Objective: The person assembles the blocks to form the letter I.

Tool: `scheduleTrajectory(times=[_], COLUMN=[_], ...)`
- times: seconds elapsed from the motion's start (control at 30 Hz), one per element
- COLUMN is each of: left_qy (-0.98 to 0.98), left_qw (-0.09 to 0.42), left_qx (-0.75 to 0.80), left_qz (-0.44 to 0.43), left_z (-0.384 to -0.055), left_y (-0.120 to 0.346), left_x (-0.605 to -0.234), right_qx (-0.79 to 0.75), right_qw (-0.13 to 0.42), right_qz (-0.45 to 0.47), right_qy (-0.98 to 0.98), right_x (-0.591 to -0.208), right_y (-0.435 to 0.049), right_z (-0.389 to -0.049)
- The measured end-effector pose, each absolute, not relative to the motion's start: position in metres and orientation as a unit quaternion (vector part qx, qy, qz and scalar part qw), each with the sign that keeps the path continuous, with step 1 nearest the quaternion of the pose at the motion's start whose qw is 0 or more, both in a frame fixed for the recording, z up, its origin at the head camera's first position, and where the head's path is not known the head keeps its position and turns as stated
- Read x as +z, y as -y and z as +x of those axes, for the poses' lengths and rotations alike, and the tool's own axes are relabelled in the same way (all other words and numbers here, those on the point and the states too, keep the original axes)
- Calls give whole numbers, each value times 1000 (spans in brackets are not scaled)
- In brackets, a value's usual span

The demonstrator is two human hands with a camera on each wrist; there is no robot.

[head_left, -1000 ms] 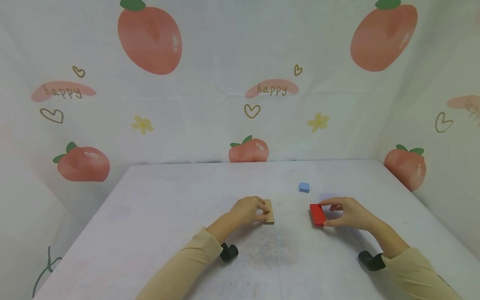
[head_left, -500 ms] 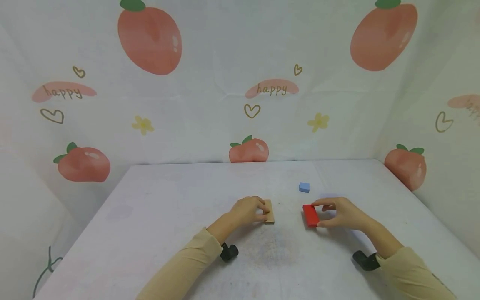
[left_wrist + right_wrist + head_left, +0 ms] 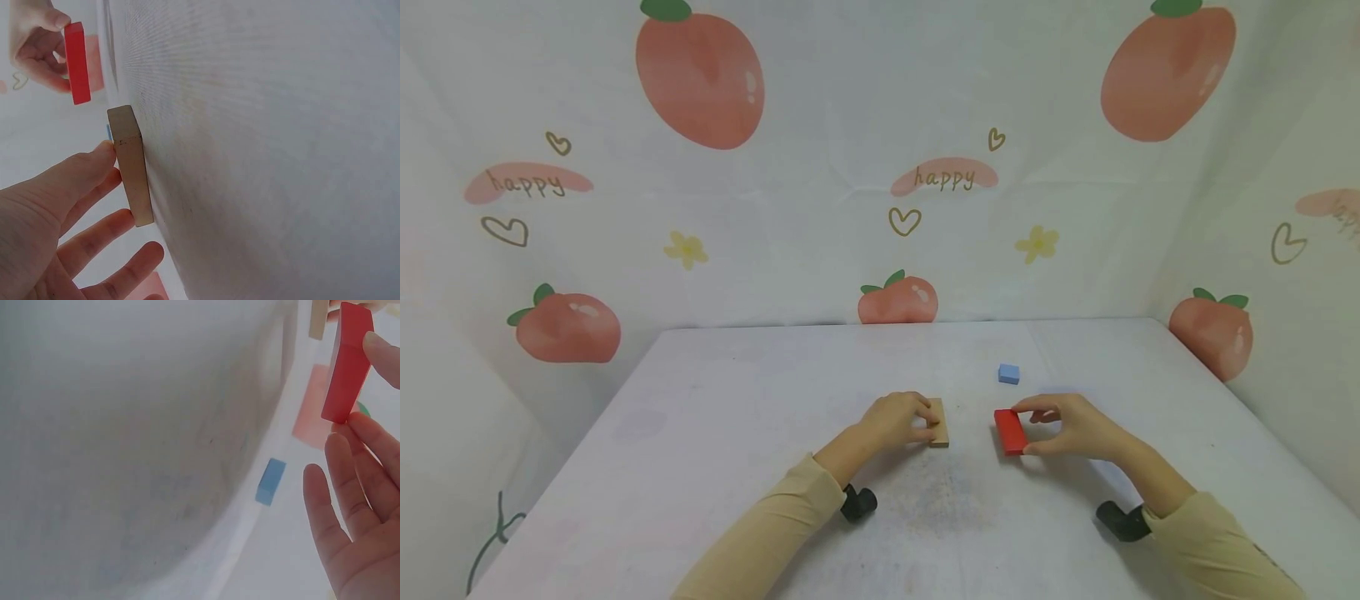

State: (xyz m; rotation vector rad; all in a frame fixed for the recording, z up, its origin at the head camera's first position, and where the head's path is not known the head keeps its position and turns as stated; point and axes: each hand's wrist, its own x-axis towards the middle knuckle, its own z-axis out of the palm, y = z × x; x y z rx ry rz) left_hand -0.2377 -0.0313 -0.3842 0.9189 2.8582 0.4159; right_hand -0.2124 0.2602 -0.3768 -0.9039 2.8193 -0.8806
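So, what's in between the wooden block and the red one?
Only bare white tabletop: the head view shows an open gap between the wooden block and the red block. The blue block sits farther back, not between them.

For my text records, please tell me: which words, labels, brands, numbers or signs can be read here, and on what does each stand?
"happy": left pink patch on the wall cloth.
"happy": middle pink patch.
Not surely readable: right pink patch, cut off and blurred.
No readable text: red block, wooden block, blue block.
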Motion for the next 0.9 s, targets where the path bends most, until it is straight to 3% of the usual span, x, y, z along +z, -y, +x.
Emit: scheduleTrajectory(times=[0.9], left_qy=[-943], left_qw=[59], left_qx=[143], left_qz=[294], left_z=[-236], left_y=[31], left_x=[-383], right_qx=[-296], right_qw=[32], right_qz=[-304], right_qy=[-905], right_x=[-380], right_y=[-242], right_z=[-210])
